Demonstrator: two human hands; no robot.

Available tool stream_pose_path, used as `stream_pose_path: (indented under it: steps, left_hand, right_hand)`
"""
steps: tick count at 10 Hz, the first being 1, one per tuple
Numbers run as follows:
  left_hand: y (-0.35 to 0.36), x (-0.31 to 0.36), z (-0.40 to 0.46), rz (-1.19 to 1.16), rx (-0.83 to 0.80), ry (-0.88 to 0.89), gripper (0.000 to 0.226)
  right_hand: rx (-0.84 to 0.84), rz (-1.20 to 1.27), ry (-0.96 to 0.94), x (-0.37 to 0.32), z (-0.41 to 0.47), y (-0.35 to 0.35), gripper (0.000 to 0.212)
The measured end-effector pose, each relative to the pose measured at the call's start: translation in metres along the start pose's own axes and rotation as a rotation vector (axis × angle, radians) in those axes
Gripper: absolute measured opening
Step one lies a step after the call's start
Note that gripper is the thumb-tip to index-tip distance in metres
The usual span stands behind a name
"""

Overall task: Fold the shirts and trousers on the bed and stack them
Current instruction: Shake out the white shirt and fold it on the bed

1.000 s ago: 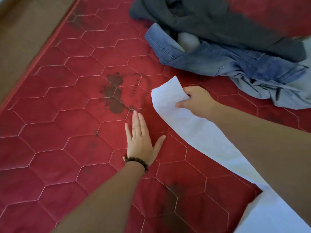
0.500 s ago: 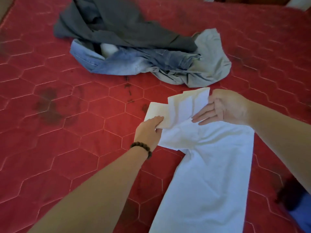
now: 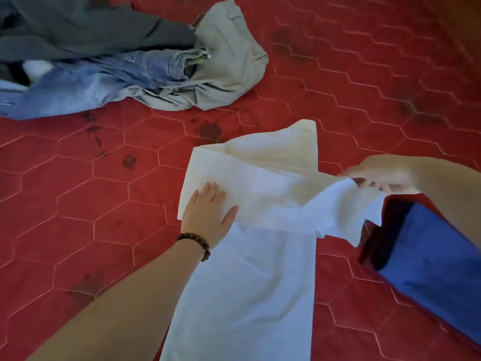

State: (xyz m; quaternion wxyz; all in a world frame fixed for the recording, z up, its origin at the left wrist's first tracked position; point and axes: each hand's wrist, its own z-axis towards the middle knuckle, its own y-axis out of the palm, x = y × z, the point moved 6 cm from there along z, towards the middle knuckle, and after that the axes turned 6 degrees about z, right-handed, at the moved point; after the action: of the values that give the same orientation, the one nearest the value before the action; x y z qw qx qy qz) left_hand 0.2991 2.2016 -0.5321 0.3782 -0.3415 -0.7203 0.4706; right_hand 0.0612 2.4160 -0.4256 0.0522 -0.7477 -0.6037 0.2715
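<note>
- Shirt [image 3: 250, 269] runs 12 to 6; its folded sleeve band crosses 9 to 3.
- Left hand [image 3: 208, 214] presses flat at 9; right hand [image 3: 382, 175] pinches the 3 o'clock end, nearer it.

a white shirt [image 3: 250, 269], faintly blue in shade and cream at its folded top, lies on a deep red bed [image 3: 78, 204] quilted in a hexagon pattern of pale stitching and marked with dark blotches. toward the far left corner sits a heap of a charcoal grey garment [image 3: 86, 29], faded blue jeans [image 3: 104, 82] and pale khaki trousers [image 3: 229, 56]. at the right edge is a royal blue cloth [image 3: 437, 269]. dark brown beads [image 3: 195, 243] ring one wrist.
</note>
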Motion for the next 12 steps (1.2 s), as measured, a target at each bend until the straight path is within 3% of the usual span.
stream_pose_path:
  steps: [1, 2, 4, 5, 6, 7, 8, 9, 11, 12]
  left_hand:
    - [0.012, 0.022, 0.001, 0.108, -0.052, 0.079, 0.08]
    - [0.022, 0.037, 0.007, 0.226, -0.091, 0.164, 0.069]
    - [0.031, 0.054, 0.01, 0.361, -0.1, 0.211, 0.063]
    - [0.032, 0.049, 0.011, 0.405, -0.101, 0.165, 0.068]
    - [0.027, 0.033, 0.009, 0.461, -0.048, 0.078, 0.068]
    - [0.024, 0.022, 0.007, 0.458, -0.035, 0.065, 0.067]
    - [0.022, 0.024, 0.007, 0.44, -0.03, 0.077, 0.067]
    - [0.022, 0.028, 0.006, 0.443, -0.021, 0.075, 0.069]
    - [0.022, 0.033, 0.004, 0.443, -0.009, 0.105, 0.074]
    - [0.023, 0.039, 0.003, 0.466, -0.017, 0.125, 0.075]
  right_hand:
    - [0.032, -0.321, 0.015, 0.032, 0.018, -0.007, 0.026]
    - [0.101, -0.485, -0.001, 0.049, 0.03, -0.004, 0.019]
    - [0.353, -0.64, -0.138, 0.061, 0.067, 0.009, 0.043]
    - [0.364, -0.581, -0.234, 0.056, 0.078, 0.029, 0.071]
    - [0.43, -0.508, -0.197, 0.061, 0.088, 0.029, 0.081]
    - [0.48, -0.548, -0.238, 0.055, 0.088, 0.019, 0.054]
    - [0.359, -0.451, -0.336, 0.05, 0.084, 0.021, 0.033]
    - [0.252, -0.198, -0.375, 0.056, 0.075, 0.019, 0.037]
    - [0.292, -0.339, -0.311, 0.074, 0.061, -0.019, 0.04]
    - [0.352, -0.547, -0.191, 0.087, 0.056, -0.037, 0.041]
